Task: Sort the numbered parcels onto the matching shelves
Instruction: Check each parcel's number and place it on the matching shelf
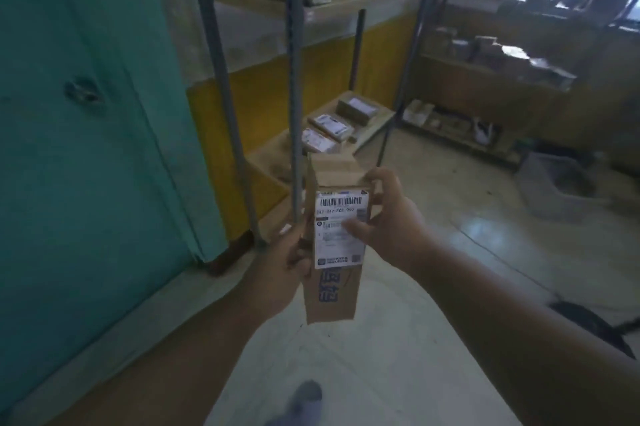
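A slim brown cardboard parcel (pixel 332 290) with a white barcode label and blue print is held upright in front of me, label facing me. My left hand (pixel 282 266) grips its left edge near the middle. My right hand (pixel 388 221) holds its right side, thumb pressed on the label and fingers curled behind. Beyond the parcel stands a metal shelf rack (pixel 294 86); its low wooden shelf (pixel 377 124) carries three labelled parcels (pixel 332 125). An upper shelf (pixel 329 4) holds several brown and silver packages.
A teal door (pixel 86 113) fills the left side. A second rack with boxes (pixel 485 54) stands at the right rear, a grey open container (pixel 568 183) on the glossy floor beside it. My shoe (pixel 304 401) shows at the bottom. A dark object (pixel 588 321) lies lower right.
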### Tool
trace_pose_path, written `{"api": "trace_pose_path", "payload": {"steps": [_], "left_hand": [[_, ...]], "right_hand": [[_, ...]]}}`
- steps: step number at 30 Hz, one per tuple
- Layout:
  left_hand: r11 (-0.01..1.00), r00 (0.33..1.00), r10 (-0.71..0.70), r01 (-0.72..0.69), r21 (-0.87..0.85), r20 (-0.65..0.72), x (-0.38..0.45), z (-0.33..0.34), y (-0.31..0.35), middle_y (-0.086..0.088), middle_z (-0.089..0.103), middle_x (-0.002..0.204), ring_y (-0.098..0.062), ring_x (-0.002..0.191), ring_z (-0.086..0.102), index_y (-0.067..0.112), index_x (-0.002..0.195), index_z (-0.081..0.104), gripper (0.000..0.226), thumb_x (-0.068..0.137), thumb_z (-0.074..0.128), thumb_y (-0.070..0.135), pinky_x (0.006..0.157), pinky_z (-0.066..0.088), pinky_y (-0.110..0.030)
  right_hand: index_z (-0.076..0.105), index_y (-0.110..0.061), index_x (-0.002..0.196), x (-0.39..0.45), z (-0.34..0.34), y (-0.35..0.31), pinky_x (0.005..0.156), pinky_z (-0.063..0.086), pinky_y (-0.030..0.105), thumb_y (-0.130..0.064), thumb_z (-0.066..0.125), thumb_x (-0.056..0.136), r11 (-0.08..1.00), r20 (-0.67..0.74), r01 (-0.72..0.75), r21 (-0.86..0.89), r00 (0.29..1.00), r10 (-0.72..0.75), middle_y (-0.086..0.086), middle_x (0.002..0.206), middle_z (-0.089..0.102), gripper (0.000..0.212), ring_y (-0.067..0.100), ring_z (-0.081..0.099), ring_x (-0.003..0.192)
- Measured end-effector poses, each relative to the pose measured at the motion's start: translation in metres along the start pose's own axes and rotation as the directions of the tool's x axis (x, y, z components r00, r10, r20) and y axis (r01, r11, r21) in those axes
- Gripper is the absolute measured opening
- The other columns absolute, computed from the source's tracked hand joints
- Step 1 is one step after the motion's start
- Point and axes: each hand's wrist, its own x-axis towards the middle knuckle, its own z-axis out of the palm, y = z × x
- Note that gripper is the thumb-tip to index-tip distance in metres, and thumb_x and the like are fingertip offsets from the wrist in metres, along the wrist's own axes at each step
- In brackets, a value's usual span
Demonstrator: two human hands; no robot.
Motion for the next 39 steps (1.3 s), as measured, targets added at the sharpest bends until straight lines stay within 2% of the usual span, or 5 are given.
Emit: {"api": "trace_pose_path", "payload": {"steps": [14,19,29,34,39], "left_hand": [[0.997,0.947,0.027,-0.049,0.061,0.320,0.274,0.151,0.040,0.012,0.064,0.111,-0.003,0.084,0.068,0.089,0.120,0.022,0.084,0.096,0.063,0.020,0.065,0.056,-0.015],[1.000,0.968,-0.006,0.001,0.018,0.252,0.357,0.212,0.045,0.011,0.064,0.111,-0.012,0.090,0.070,0.088,0.115,0.032,0.083,0.096,0.064,0.014,0.078,0.062,-0.032],[0.986,0.991,-0.128,0.123,-0.111,-0.034,0.503,0.245,0.061,0.015,0.067,0.109,-0.003,0.095,0.068,0.084,0.105,0.039,0.074,0.095,0.066,0.016,0.075,0.059,-0.020],[0.969,0.979,-0.172,0.149,-0.195,-0.110,0.578,0.226,0.048,-0.004,0.065,0.128,-0.025,0.115,0.064,0.045,0.138,0.046,0.060,0.095,0.066,0.009,0.090,0.058,-0.054],[0.935,0.965,-0.199,0.135,-0.328,-0.170,0.667,0.203,0.037,-0.009,0.064,0.124,-0.029,0.110,0.066,0.061,0.127,0.046,0.067,0.089,0.072,0.011,0.083,0.060,-0.055]], "right_hand": [[0.032,-0.059,0.133,0.111,-0.165,0.155,0.048,0.044,0.006,-0.027,0.080,0.081,0.957,-0.268,-0.287,-0.048,0.927,0.264,-0.031,0.094,0.059,0.077,-0.012,0.063,0.073],[0.036,-0.058,0.131,0.179,-0.217,0.224,0.049,0.046,0.007,-0.025,0.080,0.081,0.967,-0.260,-0.255,-0.016,0.935,0.242,-0.036,0.091,0.059,0.074,-0.012,0.063,0.071],[0.040,-0.048,0.134,0.377,-0.287,0.285,0.054,0.061,0.027,-0.018,0.079,0.083,0.989,0.005,-0.135,0.052,0.991,0.135,-0.016,0.095,0.064,0.070,-0.006,0.069,0.075],[0.039,-0.053,0.130,0.481,-0.268,0.300,0.058,0.063,0.038,-0.024,0.080,0.083,0.993,0.117,-0.098,0.061,0.989,0.090,-0.012,0.098,0.066,0.069,0.011,0.073,0.079],[0.033,-0.058,0.130,0.591,-0.261,0.303,0.052,0.060,0.028,-0.026,0.077,0.086,0.995,0.151,-0.093,0.020,0.985,0.089,-0.018,0.103,0.062,0.070,0.008,0.072,0.075]]}}
